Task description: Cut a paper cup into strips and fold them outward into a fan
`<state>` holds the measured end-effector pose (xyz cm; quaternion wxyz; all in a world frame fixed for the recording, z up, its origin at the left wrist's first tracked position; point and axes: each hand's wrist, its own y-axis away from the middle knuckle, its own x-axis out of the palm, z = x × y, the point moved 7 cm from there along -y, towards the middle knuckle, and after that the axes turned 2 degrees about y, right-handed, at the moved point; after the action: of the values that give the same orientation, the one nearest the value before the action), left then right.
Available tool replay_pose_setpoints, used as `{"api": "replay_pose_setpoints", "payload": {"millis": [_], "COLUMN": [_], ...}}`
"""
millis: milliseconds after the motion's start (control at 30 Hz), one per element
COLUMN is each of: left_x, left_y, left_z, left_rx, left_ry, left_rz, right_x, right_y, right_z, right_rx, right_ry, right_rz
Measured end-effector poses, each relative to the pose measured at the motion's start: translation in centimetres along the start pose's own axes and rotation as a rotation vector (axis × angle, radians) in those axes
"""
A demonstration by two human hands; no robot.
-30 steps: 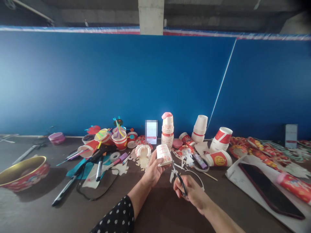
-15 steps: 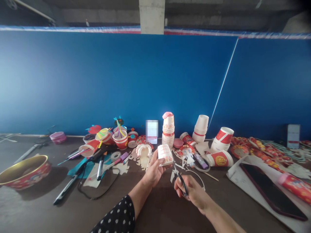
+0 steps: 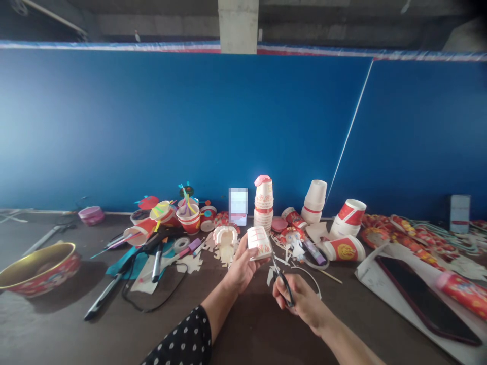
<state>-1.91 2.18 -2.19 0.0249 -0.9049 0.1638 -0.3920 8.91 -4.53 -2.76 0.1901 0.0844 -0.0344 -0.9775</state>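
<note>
Fig. Paper cup [image 3: 259, 243] held in the air above a dark worktable [image 3: 243, 329], head view. The left hand [image 3: 241, 269], with a black polka-dot sleeve [image 3: 187, 337] at the upper arm, is closed around the tilted cup, which bears hand-drawn red lines on its white wall. The right hand [image 3: 300, 300] is closed through the black handles of a pair of scissors [image 3: 286, 290], the narrow blades pointing up to just beside the cup's lower edge; contact between blade and paper cannot be told from this view. For clean work, a firm but gentle hold would keep the thin wall from crushing, while the cup is best turned into the blades and the blades kept square to the drawn lines. Below the blades lie white paper scraps [image 3: 272, 276]. Just left of the left hand stands a cut cup with splayed strips [image 3: 225, 243], and behind the hands rises a stack of printed paper cups [image 3: 263, 203]
</note>
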Motion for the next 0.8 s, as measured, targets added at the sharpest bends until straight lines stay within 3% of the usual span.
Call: {"api": "replay_pose_setpoints", "payload": {"millis": [300, 800], "left_x": [-0.02, -0.24], "left_y": [0.04, -0.1], "left_z": [-0.02, -0.12], "left_rx": [-0.004, 0.006], "left_ry": [-0.006, 0.012], "left_rz": [0.002, -0.019], "right_x": [0.07, 0.22], "right_y": [0.32, 0.21], "right_z": [0.93, 0.45], "right_rx": [0.009, 0.052], "right_ry": [-0.026, -0.094], "right_rz": [-0.046, -0.037]}}
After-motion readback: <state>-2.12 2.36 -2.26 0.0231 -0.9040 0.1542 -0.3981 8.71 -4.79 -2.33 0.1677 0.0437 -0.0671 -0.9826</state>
